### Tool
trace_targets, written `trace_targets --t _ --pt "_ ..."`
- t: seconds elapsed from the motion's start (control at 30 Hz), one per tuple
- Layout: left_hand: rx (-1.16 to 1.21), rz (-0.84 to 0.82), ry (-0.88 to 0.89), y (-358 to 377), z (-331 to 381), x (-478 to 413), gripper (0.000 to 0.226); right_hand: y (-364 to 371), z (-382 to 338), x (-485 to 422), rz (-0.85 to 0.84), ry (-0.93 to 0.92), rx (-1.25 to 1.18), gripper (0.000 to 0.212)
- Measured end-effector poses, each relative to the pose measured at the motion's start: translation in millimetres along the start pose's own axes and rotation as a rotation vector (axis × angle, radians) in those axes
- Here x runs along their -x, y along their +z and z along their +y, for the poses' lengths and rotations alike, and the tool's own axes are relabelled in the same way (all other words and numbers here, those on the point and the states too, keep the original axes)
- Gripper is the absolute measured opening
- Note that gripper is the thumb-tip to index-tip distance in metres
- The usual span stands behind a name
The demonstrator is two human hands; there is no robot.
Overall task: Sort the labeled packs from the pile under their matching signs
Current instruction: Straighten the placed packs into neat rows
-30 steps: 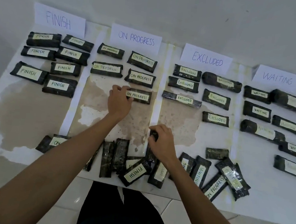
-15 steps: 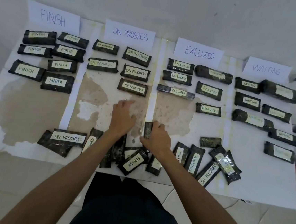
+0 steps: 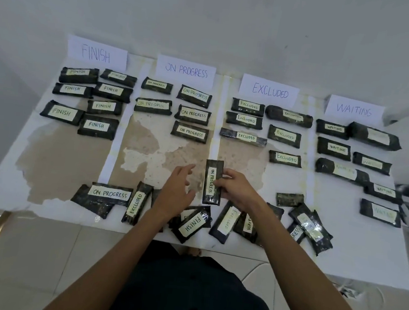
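Observation:
My right hand (image 3: 238,190) grips a dark pack labelled ON PROGRESS (image 3: 212,182), held upright lengthwise just above the pile. My left hand (image 3: 175,192) hovers beside it with fingers spread, holding nothing. The pile (image 3: 193,225) of dark labelled packs lies along the near table edge, with FINISH, EXCLUDED, WAITING and ON PROGRESS labels showing. At the far edge stand four paper signs: FINISH (image 3: 97,53), ON PROGRESS (image 3: 186,70), EXCLUDED (image 3: 269,90), WAITING (image 3: 354,110). Several sorted packs lie in rows under each sign.
The table (image 3: 60,166) has a white cover with large brown worn patches. White tape strips (image 3: 116,143) divide the columns. One unlabelled-side pack (image 3: 289,200) lies alone right of my right hand. Clutter sits past the right edge. A wall rises behind the signs.
My left hand drew back from the ON PROGRESS column toward the pile. My right hand lifted a pack from the pile and turned it so its ON PROGRESS label faces up.

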State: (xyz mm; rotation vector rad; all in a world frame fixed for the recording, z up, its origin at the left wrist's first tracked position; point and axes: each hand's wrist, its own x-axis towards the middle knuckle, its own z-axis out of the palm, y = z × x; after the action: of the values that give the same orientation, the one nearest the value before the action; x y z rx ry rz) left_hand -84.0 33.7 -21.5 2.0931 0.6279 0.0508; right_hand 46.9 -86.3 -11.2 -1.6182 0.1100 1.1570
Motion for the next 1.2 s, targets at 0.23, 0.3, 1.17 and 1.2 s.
trace_targets --t 0.23,0.3,1.17,1.2 --pt "-0.08 0.018 -0.059 -3 3 6 0.065 43 7 4 0.03 0.018 -0.016 0.015" --pt "-0.188 0.066 -0.018 -12 -2 5 0.067 56 8 0 0.019 -0.007 0.062 0.022" --pt "-0.593 -0.141 0.084 -151 -130 -163 0.057 99 7 -104 0.168 -0.358 0.812 0.021" --pt "-0.593 -0.147 0.083 -152 -131 -171 0.06 99 9 -105 0.175 -0.348 0.81 0.021"
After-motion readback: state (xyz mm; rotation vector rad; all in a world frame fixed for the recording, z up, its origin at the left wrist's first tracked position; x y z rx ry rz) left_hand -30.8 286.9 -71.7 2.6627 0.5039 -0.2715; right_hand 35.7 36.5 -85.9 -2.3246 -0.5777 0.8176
